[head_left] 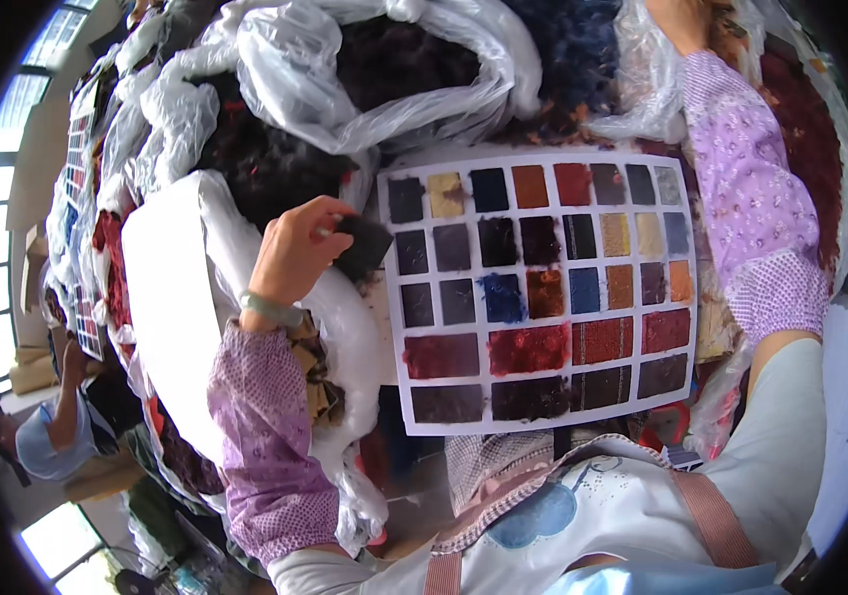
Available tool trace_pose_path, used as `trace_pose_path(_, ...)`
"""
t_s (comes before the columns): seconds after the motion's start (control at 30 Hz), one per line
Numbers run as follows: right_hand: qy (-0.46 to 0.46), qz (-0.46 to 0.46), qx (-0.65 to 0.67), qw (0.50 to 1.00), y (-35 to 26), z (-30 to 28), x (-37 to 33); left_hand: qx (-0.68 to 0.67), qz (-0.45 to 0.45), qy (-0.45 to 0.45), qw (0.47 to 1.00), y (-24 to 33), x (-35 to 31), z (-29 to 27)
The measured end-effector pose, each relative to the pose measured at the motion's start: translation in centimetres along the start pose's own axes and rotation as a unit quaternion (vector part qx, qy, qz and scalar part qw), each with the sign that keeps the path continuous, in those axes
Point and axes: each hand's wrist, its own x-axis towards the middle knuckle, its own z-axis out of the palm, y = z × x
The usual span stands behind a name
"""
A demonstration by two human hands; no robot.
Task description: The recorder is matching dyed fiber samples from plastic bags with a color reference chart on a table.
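My left hand (295, 250) is closed on a dark grey swatch (364, 248), pinched between thumb and fingers. The swatch hangs over the left edge of a white sheet (543, 206) bearing rows of coloured squares in grey, black, rust, red, beige and blue. Up at the top right, my right hand (680, 25) reaches in among plastic film and loose brown-orange fluff (729, 45). Its fingers run out of the picture, so their pose is hidden. Both forearms wear purple patterned sleeve covers.
Clear plastic bags (295, 74) of dark fluff crowd the far side, with blue fluff (568, 50) beside them. A blank white sheet (171, 307) lies to the left. Deep red fluff (796, 129) is at the far right. Another person (47, 436) is at the lower left.
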Motion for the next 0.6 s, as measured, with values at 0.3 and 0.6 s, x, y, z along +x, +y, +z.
trace_pose_path(0.3,-0.407,-0.031,-0.298,0.863,30.3,4.3,-11.2,0.135,0.286,0.143,0.938,-0.4,-0.5,8.8)
trace_pose_path(0.6,-0.436,0.074,-0.245,0.863,23.0,2.8,-9.8,0.150,0.263,0.135,0.944,-3.1,-3.0,13.0)
